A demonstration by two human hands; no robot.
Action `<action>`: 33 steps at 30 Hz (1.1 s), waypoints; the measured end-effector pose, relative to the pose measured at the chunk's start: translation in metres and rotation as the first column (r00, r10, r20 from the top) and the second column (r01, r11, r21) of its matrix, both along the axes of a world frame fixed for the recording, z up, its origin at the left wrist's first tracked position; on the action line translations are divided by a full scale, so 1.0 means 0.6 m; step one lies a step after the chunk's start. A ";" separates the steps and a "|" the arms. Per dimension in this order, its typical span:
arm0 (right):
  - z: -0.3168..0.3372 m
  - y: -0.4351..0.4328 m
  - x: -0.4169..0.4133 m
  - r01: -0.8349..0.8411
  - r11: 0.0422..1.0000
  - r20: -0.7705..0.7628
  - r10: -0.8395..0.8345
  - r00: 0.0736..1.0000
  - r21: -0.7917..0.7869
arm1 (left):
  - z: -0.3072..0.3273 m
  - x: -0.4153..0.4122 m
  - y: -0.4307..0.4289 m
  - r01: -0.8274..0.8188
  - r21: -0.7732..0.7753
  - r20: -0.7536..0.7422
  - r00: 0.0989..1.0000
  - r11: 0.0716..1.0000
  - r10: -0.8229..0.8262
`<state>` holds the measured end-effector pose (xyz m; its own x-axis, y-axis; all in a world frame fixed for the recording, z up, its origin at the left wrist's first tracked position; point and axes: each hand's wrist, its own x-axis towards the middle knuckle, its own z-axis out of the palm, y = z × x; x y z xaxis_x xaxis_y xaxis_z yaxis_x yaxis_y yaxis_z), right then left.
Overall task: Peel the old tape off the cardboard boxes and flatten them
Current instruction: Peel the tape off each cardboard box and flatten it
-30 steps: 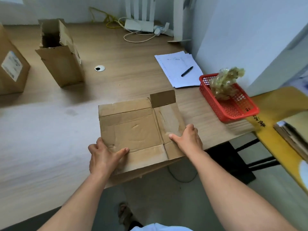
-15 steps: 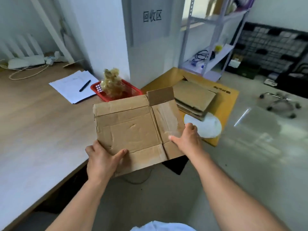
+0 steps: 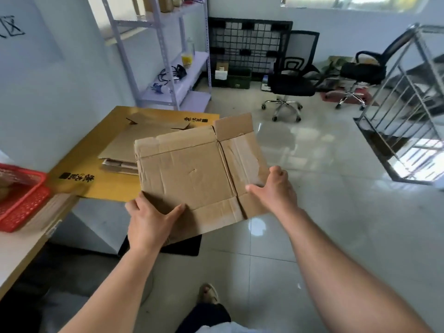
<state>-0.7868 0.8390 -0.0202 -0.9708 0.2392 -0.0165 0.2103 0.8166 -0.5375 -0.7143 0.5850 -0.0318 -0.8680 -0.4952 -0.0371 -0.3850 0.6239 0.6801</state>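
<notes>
A flattened brown cardboard box (image 3: 192, 174) is held in the air over the tiled floor, beside the desk. My left hand (image 3: 151, 219) grips its near left corner, thumb on top. My right hand (image 3: 274, 191) grips its right edge, thumb lying on the upper face. A shiny strip of old tape (image 3: 249, 159) shows on the right panel. Behind the box, a stack of flattened cardboard (image 3: 125, 150) lies on a yellow surface (image 3: 108, 186).
A red basket (image 3: 21, 200) sits at the desk's right end. Metal shelving (image 3: 168, 68) stands against the wall. Two black office chairs (image 3: 290, 82) and a steel stair railing (image 3: 408, 111) are across the glossy floor. My foot (image 3: 209, 294) is below.
I have turned right, away from the desk, carrying the flattened box off the desktop and over the floor toward the yellow surface. Both hands keep the same grip.
</notes>
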 end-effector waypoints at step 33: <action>-0.033 -0.195 -0.712 -0.641 0.766 0.126 0.631 0.765 0.056 | -0.045 -0.477 -0.033 -0.618 -0.003 0.123 0.780 0.786 0.614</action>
